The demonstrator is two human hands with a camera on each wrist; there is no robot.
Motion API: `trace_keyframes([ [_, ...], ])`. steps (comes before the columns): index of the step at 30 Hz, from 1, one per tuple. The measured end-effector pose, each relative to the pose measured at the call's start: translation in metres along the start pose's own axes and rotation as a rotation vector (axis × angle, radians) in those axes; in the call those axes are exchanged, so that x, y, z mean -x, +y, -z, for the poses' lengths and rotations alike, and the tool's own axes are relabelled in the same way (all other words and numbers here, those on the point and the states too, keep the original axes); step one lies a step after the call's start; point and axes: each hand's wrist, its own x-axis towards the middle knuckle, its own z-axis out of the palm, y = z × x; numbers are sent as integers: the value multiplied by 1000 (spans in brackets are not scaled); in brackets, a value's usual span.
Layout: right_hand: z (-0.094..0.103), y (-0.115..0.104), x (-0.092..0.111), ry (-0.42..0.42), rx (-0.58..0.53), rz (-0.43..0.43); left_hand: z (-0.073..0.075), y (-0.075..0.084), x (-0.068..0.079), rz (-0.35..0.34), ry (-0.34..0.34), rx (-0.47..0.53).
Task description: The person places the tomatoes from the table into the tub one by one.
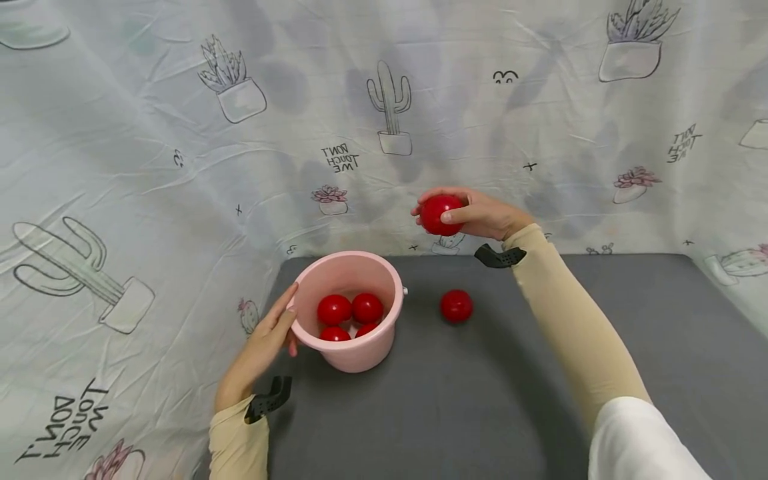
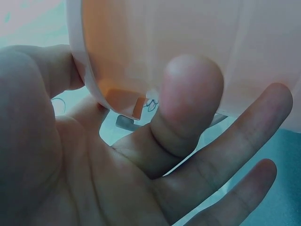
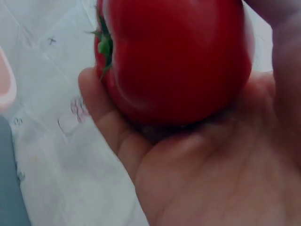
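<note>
A pink bucket (image 1: 366, 357) stands on the grey table, tilted a little, with several red tomatoes (image 1: 334, 310) inside. My left hand (image 1: 264, 347) grips its left rim; in the left wrist view the thumb hooks over the edge and the fingers lie along the outer wall (image 2: 188, 28). Up and to the right of the bucket, above the table, my right hand (image 1: 483, 215) holds a tomato (image 1: 435, 217) between thumb and fingers. The right wrist view shows that tomato's green stem (image 3: 104, 47). Another tomato (image 1: 457, 306) lies on the table, right of the bucket.
The grey table (image 1: 456, 407) extends in front of and to the right of the bucket. A white cloth (image 1: 288, 100) printed with cacti hangs behind the table and along its left side, close to the bucket and left arm.
</note>
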Motion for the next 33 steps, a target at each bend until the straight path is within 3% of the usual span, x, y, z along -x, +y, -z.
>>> trace_keyframes([
  [9,-26,-9,-39,22,119,-34,-1,-4,0,-2,4,-7],
  [16,-45,-16,-69,-129,145,-40,1,-4,0,3,9,-13],
  [23,-72,-7,-98,-320,7,-83,2,-2,0,11,12,-30],
  [33,-112,30,-130,-430,-94,-84,2,-1,3,-12,-4,11],
])
